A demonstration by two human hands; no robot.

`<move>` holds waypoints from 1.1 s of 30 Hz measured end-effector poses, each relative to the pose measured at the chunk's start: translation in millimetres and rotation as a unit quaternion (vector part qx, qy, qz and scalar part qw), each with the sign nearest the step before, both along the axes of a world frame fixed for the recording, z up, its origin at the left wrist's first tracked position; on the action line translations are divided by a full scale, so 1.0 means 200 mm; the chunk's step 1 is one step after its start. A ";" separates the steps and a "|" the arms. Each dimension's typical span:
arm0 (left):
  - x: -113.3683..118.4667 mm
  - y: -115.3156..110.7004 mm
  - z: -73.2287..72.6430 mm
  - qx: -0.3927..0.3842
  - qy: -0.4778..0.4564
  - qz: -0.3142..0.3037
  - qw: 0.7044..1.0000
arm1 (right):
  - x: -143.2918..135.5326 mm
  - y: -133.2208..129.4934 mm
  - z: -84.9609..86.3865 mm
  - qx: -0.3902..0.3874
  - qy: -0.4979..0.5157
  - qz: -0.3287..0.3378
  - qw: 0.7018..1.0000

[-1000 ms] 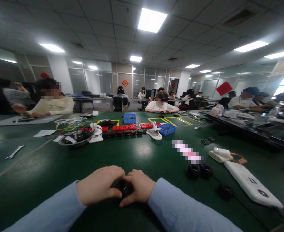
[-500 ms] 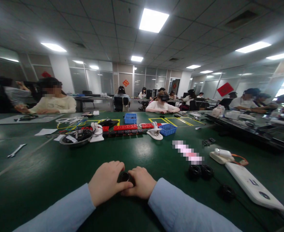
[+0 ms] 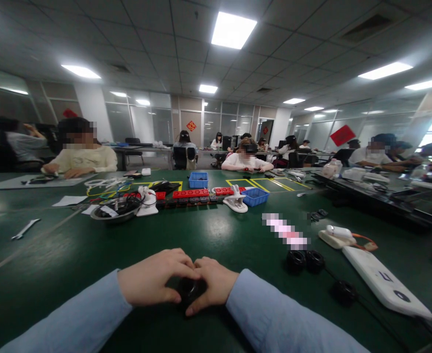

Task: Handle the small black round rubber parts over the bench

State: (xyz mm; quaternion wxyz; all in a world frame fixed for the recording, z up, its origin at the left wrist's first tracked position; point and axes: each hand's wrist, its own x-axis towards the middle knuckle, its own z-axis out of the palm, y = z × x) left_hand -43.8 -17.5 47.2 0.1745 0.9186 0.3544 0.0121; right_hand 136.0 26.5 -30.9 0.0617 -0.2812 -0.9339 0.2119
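Observation:
Both hands come together low in the middle of the view, around a small dark, round black piece [image 3: 191,290] with an opening in its top. My left hand [image 3: 153,277] curls about its left side, thumb low against it and fingers across the far side. From the right, my right hand [image 3: 215,283] grips the same piece, thumb at the near edge. Fingertips of both hands meet behind it. Its exact kind does not show, as the fingers cover much of it. To the right lie similar-looking black round pieces [image 3: 314,262].
A white phone-like slab [image 3: 383,279] lies at right beside a white case [image 3: 338,233]. Farther back are red sockets in a row [image 3: 191,194], a blue bin [image 3: 256,197], a white clamp [image 3: 236,202] and a metal bowl [image 3: 107,215] of cables. A wrench [image 3: 26,229] rests at left.
My left hand has shifted left and its thumb has drawn back off the top of the black piece. My right thumb has come down along the near side. The piece shows more now.

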 end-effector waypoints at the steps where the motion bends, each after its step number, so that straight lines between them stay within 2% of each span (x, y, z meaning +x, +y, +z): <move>1: 0.00 0.00 0.00 0.001 0.005 0.003 1.000 | 0.00 0.00 -0.01 -0.003 0.002 0.001 1.000; 5: 0.02 -0.01 -0.01 0.023 0.023 0.030 0.999 | 0.00 0.01 -0.03 0.004 0.017 0.002 1.000; 8: 0.04 -0.02 -0.03 0.058 0.041 0.091 0.993 | -0.01 0.01 -0.04 0.015 0.016 -0.006 1.000; 14: 0.13 -0.07 -0.08 0.158 0.088 0.216 0.960 | -0.02 0.00 -0.03 0.018 0.013 -0.060 0.998; 19: 0.17 -0.08 -0.12 0.200 0.108 0.251 0.941 | -0.03 -0.01 -0.02 0.043 0.003 -0.078 0.996; 22: 0.14 -0.06 -0.11 0.189 0.094 0.228 0.951 | -0.02 -0.01 -0.02 0.043 0.002 -0.075 0.996; 27: 0.06 -0.04 -0.03 0.083 0.008 0.109 0.991 | -0.01 0.02 -0.03 0.042 0.004 -0.045 0.998; 30: 0.02 -0.03 0.00 0.031 -0.004 0.057 0.998 | 0.00 0.03 -0.03 0.031 0.006 -0.024 0.999; 33: 0.01 -0.02 0.01 0.000 0.002 0.033 0.999 | 0.00 0.03 -0.01 0.014 -0.001 0.010 1.000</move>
